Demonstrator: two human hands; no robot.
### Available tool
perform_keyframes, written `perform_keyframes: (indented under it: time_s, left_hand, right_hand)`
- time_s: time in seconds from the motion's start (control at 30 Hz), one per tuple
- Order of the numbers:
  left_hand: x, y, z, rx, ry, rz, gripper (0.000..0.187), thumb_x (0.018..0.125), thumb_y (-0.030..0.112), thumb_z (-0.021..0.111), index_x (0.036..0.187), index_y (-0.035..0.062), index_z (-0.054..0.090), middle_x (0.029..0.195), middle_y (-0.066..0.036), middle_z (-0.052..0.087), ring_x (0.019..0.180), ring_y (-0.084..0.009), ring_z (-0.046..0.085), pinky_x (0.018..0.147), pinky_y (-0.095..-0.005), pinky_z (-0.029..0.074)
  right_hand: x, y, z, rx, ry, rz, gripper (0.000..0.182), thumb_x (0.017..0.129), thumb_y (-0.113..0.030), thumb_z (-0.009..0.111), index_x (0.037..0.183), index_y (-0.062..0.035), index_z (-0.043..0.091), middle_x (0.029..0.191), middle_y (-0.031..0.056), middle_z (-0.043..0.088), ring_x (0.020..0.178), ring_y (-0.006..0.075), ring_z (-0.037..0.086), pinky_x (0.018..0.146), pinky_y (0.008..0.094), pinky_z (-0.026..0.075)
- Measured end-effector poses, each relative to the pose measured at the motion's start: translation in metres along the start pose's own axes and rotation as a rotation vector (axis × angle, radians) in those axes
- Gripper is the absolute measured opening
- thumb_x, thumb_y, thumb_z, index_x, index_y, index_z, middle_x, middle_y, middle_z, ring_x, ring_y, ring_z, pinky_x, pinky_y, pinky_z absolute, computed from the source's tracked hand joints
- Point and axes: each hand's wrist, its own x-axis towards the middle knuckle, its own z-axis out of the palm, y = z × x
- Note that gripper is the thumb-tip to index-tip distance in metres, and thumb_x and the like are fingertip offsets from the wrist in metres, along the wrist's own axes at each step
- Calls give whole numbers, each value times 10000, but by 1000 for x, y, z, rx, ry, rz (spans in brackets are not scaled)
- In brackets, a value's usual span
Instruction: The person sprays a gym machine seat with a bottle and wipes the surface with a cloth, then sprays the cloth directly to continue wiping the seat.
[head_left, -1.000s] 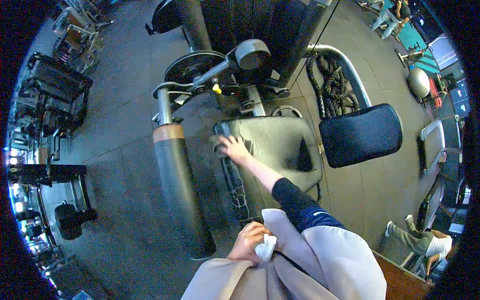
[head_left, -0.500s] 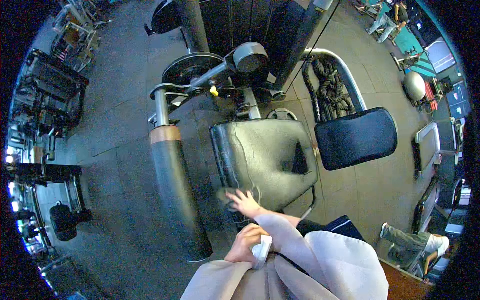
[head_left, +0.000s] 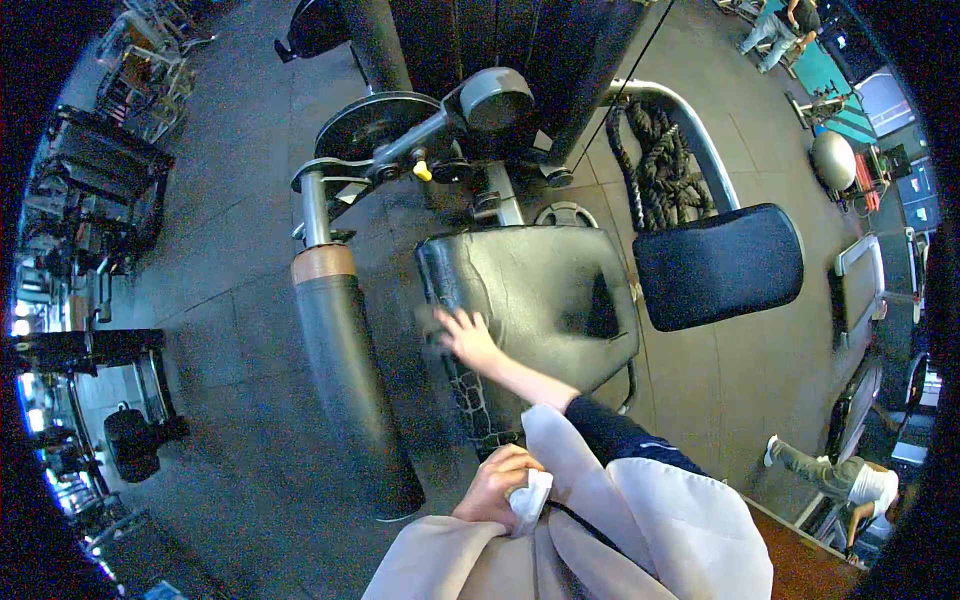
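My right hand [head_left: 468,338], its fingers spread, rests over the left edge of a worn black padded seat [head_left: 550,290]. A dark blur by its fingertips is too smeared to make out. The seat's cover is cracked along its left side. Close to my body, the fingers of my left hand [head_left: 492,487] are closed around a small white object [head_left: 532,495]; a black cord runs beside it. A long padded roller [head_left: 345,370] with a brown band stands left of the seat.
Right of the seat is a black pad [head_left: 718,268] on a curved metal arm, with a thick rope [head_left: 665,165] behind. A weight plate [head_left: 370,130] and a yellow knob [head_left: 422,171] are ahead. People [head_left: 780,35] [head_left: 850,480] are at the right, near a silver ball [head_left: 833,160].
My right hand has moved forward and slightly left along the seat's edge, showing more forearm and dark sleeve. My left hand stays near my body with the white object.
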Motion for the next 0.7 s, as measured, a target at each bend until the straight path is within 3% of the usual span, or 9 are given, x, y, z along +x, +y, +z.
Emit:
perform_keyframes:
  time_s: [0.1,0.23,0.53,0.63,0.7]
  left_hand:
    - [-3,0,-2,9,18,-15,365,506,114,732,858,47,660,921,-85,637,877,-290,582,770,-395,475]
    - [-7,-5,-4,29,37,-7,346,506,110,732,838,45,664,926,-89,638,872,-295,583,758,-390,481]
    - [-1,-7,-6,43,26,6,395,495,115,732,880,45,670,937,-90,635,894,-302,577,763,-387,485]
    - [6,-3,-7,56,47,9,236,600,161,713,779,30,631,879,-105,639,849,-291,596,741,-388,484]
    - [7,-2,-6,44,41,18,247,598,166,711,786,29,631,883,-103,639,854,-292,595,744,-390,485]
  right_hand:
    - [73,35,6,-38,80,170,209,813,-182,556,975,-203,687,1389,70,399,1192,310,399,927,531,353]
    - [96,38,7,-66,-54,170,194,832,-204,542,946,-203,700,1361,52,430,1155,301,415,900,528,356]
    - [-29,-24,-14,22,-187,-2,246,821,-199,538,1024,-185,677,1437,73,339,1230,339,373,890,564,374]
    - [-87,-45,-10,94,-230,-91,255,811,-187,540,1028,-180,676,1463,70,301,1239,349,371,885,575,378]
    - [-121,-56,-7,143,-263,-133,268,810,-204,543,1043,-182,673,1476,64,282,1246,355,368,873,576,383]
